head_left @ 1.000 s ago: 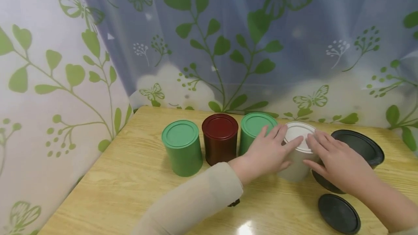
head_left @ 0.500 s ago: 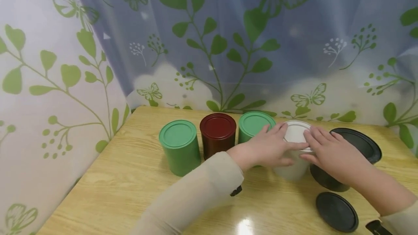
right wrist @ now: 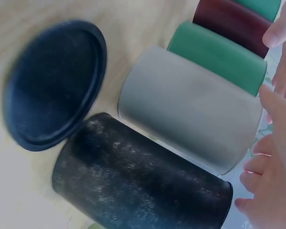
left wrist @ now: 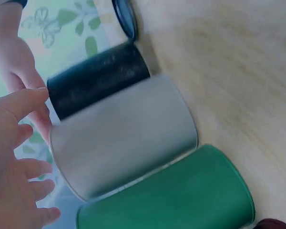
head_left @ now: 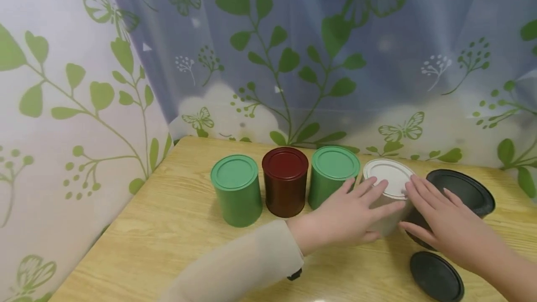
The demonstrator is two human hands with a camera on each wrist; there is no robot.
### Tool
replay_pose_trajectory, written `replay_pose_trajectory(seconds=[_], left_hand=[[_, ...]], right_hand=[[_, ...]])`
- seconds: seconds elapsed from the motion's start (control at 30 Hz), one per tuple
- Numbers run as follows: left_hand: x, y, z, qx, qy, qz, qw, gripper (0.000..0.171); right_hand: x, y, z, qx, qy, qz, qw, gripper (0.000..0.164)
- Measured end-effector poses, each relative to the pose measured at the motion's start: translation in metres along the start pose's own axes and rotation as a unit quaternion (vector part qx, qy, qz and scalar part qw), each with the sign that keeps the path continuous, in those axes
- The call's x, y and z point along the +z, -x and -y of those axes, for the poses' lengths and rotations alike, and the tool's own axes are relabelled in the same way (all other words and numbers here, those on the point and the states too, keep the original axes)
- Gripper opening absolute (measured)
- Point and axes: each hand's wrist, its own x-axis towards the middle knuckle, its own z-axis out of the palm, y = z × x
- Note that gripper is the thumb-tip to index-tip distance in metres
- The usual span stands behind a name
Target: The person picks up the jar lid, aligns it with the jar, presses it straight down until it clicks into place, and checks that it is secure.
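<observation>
A white canister with its white lid (head_left: 390,176) on stands upright on the table, its pale side wall (left wrist: 126,136) plain in the left wrist view. My left hand (head_left: 350,213) is spread over the lid's near left edge, fingers loosely extended. Over the right edge lies my right hand (head_left: 455,227), its fingers fairly straight. Whether the fingertips touch the lid or hover just above it, I cannot tell. Right beside the white canister stands a black canister (right wrist: 143,176), partly hidden by my right hand in the head view. A round black lid (head_left: 436,276) lies on the table in front.
To the left, in a row, stand a green canister (head_left: 333,164), a dark red canister (head_left: 285,185) and another green canister (head_left: 237,195), all lidded. They share the wooden table (head_left: 168,227). A curtain (head_left: 268,59) printed with leaves and butterflies hangs behind the table.
Both hands have drawn slightly apart and back toward me, uncovering more of the white lid. The view has shifted a little. The canisters and the black lid keep their places.
</observation>
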Motion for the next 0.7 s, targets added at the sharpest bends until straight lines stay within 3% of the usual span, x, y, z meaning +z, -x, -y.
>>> replay_pose_trajectory(seconds=[0.2, 0.5, 0.63, 0.7], left_hand=[[0.004, 0.010, -0.016, 0.059, -0.018, -0.041, 0.9972, 0.074], [0.022, 0.003, -0.045, 0.107, -0.033, 0.015, 0.9936, 0.070], [0.033, -0.004, -0.058, 0.143, -0.043, 0.044, 0.9878, 0.069], [0.037, -0.009, -0.064, 0.152, -0.045, 0.061, 0.9855, 0.070]], right_hand=[[0.012, 0.027, 0.003, -0.028, 0.011, -0.063, 0.998, 0.090], [0.049, 0.056, -0.003, -0.064, -0.004, -0.110, 0.992, 0.085], [0.075, 0.072, -0.012, -0.050, -0.019, -0.072, 0.996, 0.090], [0.087, 0.079, -0.017, -0.031, -0.038, -0.033, 0.998, 0.087]])
